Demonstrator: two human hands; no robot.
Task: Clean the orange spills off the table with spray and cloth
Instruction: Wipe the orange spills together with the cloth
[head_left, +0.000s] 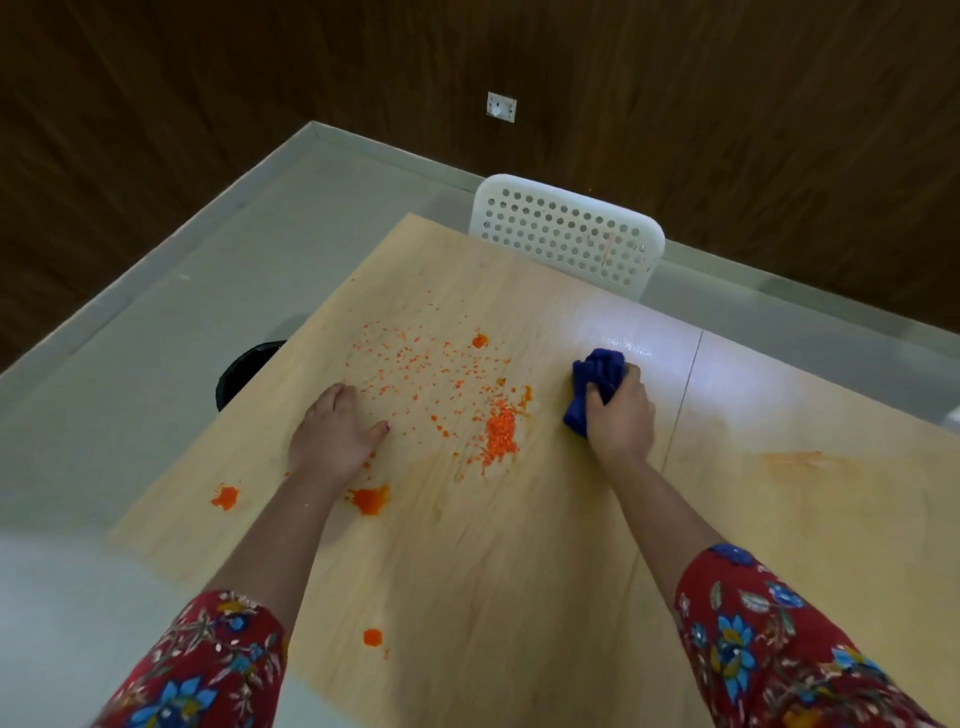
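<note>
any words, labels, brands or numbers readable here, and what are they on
No readable text in this view.
The blue cloth in the right hand: no label shows.
The white wall plate: too small and blurred to tell any marking.
The white chair and the table: no lettering.

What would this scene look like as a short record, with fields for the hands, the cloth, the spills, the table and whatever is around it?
left hand: left hand rests flat on the table, left of the spills
right hand: right hand grips the blue cloth, right of the spills
spills: orange spills, a dense patch, scattered specks, several separate blobs nearer the person
table: light wooden table, faint orange smear on its right part
spray: no spray bottle in view
surroundings: white chair at the far edge; black round container past the left edge
</note>
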